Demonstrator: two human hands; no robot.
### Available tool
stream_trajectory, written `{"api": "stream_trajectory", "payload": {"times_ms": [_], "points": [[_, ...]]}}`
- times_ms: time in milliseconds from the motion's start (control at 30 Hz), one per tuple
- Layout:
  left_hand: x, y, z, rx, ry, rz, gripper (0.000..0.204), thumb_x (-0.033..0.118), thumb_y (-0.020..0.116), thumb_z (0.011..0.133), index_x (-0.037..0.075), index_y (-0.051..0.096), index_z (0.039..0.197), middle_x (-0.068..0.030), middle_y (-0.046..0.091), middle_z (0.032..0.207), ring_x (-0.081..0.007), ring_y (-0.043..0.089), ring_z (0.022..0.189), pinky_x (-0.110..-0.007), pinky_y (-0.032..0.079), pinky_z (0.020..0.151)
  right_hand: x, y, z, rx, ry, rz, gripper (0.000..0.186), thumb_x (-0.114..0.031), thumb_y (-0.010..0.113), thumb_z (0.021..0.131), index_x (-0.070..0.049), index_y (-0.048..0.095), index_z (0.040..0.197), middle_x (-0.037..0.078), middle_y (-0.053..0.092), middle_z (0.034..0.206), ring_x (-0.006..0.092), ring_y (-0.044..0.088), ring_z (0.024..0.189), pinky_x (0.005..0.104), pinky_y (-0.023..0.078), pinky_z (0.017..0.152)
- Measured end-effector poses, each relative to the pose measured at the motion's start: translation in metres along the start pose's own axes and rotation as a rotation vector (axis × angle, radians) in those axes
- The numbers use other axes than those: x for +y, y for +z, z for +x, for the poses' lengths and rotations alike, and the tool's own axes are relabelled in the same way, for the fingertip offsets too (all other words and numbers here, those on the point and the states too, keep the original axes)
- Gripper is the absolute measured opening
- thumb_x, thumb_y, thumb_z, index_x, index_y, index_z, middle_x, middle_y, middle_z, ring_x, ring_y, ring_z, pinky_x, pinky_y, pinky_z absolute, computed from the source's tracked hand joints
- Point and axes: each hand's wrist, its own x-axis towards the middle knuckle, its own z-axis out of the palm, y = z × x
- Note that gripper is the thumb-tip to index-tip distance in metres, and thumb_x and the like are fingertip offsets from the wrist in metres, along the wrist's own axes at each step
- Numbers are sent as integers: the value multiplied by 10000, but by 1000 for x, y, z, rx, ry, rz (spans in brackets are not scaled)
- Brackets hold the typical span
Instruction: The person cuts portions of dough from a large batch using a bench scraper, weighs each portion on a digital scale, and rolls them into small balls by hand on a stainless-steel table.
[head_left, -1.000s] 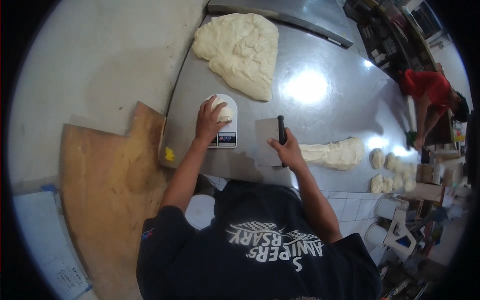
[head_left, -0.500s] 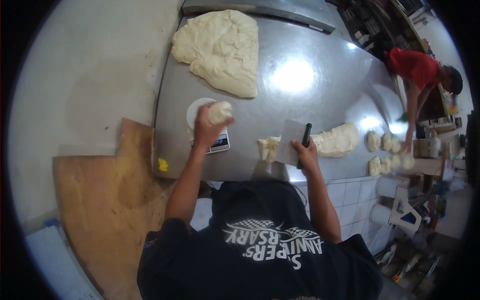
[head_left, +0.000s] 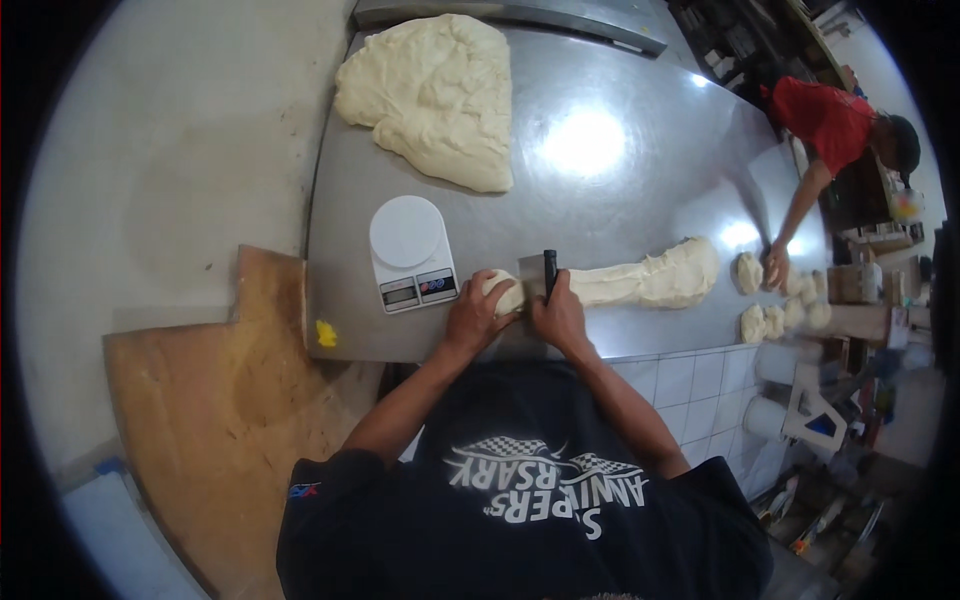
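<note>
On the steel table (head_left: 620, 210) my left hand (head_left: 477, 312) grips a small piece of dough (head_left: 506, 294) at the near edge. My right hand (head_left: 560, 316) holds a metal dough scraper (head_left: 540, 276) by its black handle, blade down between that piece and a long dough log (head_left: 650, 283) that stretches to the right. A white kitchen scale (head_left: 411, 251) stands just left of my left hand, its round platform bare. A big mass of dough (head_left: 435, 95) lies at the far left of the table.
A person in a red shirt (head_left: 825, 120) leans over the table's right end, one hand by several dough balls (head_left: 775, 300). A wooden board (head_left: 210, 410) lies on the floor to the left. A small yellow object (head_left: 325, 333) sits by the table's near left corner.
My left hand has lifted the dough piece off the scale and brought it down beside the log. My right hand has moved the scraper onto the log's left end.
</note>
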Motion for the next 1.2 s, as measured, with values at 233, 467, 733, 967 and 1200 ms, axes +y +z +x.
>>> {"api": "stream_trajectory", "payload": {"times_ms": [233, 467, 733, 967, 1200], "points": [[-6, -10, 4, -18, -19, -187, 476, 190, 874, 787, 97, 699, 1220, -158, 582, 1298, -367, 635, 1185, -453, 564, 953, -7, 22, 18, 47, -58, -71, 434, -140, 621, 894, 17, 385, 1222, 351, 668, 835, 576, 643, 781, 661, 491, 725], [-22, -78, 20, 181, 95, -145, 507, 121, 809, 850, 71, 657, 1332, -189, 601, 1380, -402, 573, 1275, -455, 458, 1113, 20, 16, 34, -57, 0, 94, 461, -195, 730, 888, 21, 437, 1171, 339, 682, 930, 521, 687, 889, 574, 547, 784], [-41, -126, 47, 136, -331, 573, 641, 188, 698, 933, 218, 508, 1544, -197, 349, 1650, -430, 218, 1549, -754, 232, 1165, 20, -28, 43, -315, 432, 992, 345, -86, 717, 958, 49, 564, 1236, 120, 707, 1018, 230, 728, 872, 382, 617, 760], [-72, -111, 42, -8, 187, 604, 186, 206, 764, 828, 240, 810, 1005, -75, 334, 1684, -364, 128, 1599, -815, 121, 1160, 42, -61, 35, -193, 450, 1227, 336, -123, 729, 962, -14, 566, 1235, 78, 688, 1022, 188, 709, 838, 354, 611, 737], [-79, -114, 52, -63, 241, 701, 51, 228, 750, 852, 192, 787, 849, -51, 410, 1636, -328, 168, 1596, -808, 91, 1170, 59, -63, 27, -133, 448, 1212, 371, -91, 727, 959, -23, 558, 1282, 62, 683, 1075, 173, 691, 939, 353, 591, 819]]}}
